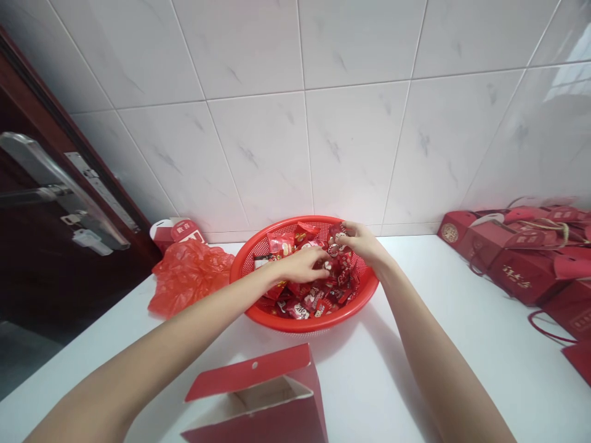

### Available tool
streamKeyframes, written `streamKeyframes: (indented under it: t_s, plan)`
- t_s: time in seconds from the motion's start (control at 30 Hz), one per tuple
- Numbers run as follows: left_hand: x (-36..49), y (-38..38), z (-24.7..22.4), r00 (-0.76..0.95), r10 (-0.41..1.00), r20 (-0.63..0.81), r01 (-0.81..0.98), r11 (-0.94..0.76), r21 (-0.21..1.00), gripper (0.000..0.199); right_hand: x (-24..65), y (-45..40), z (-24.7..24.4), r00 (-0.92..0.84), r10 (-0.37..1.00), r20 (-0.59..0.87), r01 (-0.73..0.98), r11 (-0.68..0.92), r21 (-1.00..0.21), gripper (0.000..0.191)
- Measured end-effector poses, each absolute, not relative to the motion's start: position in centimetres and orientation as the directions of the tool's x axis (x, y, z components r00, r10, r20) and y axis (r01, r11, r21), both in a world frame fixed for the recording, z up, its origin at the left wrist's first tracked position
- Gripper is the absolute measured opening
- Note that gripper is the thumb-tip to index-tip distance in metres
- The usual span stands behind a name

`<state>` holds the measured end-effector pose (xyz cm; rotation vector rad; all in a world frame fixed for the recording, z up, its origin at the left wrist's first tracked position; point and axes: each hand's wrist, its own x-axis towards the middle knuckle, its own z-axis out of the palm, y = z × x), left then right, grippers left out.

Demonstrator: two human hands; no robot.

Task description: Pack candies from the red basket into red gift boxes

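A red plastic basket [305, 328] full of wrapped candies [318, 301] sits on the white table against the wall. My left hand [300, 266] reaches into its middle, fingers bent and closed round a small wrapped candy near the fingertips. At the basket's right back side, my right hand [362, 243] has its thumb and fingers round a dark red wrapped candy [338, 236]. In front of the basket stands a red cardboard box [277, 418], its top flap raised and its pale inside showing. The box's lower part is cut off by the frame.
A crumpled red plastic bag [191, 274] lies left of the basket, with a small red and white box [180, 231] behind it. Several red gift boxes [521, 264] with cord handles crowd the right side. A dark door [41, 246] borders the table's left.
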<state>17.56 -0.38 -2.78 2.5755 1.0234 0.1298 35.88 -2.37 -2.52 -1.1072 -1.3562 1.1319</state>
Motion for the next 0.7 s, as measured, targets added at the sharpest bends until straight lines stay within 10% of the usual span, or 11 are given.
streamKeyframes:
  t_s: [0.2, 0.4, 0.7]
  plan:
    - [17.1, 1.4, -2.6, 0.514, 0.849, 0.12, 0.276, -0.297, 0.914, 0.03, 36.2, -1.5, -2.8, -0.047, 0.988, 0.147, -0.07, 0.143, -0.987, 0.017]
    - [17.2, 1.4, -2.9, 0.478, 0.869, 0.126, 0.02, -0.155, 0.988, 0.036, 36.3, -1.9, -2.6, -0.11, 0.988, 0.105, -0.135, 0.09, -0.987, 0.014]
    - [17.6, 0.7, -2.7, 0.512, 0.849, 0.132, 0.113, -0.219, 0.969, 0.037, 36.4, -2.4, -2.4, -0.275, 0.955, 0.113, -0.153, 0.072, -0.986, 0.029]
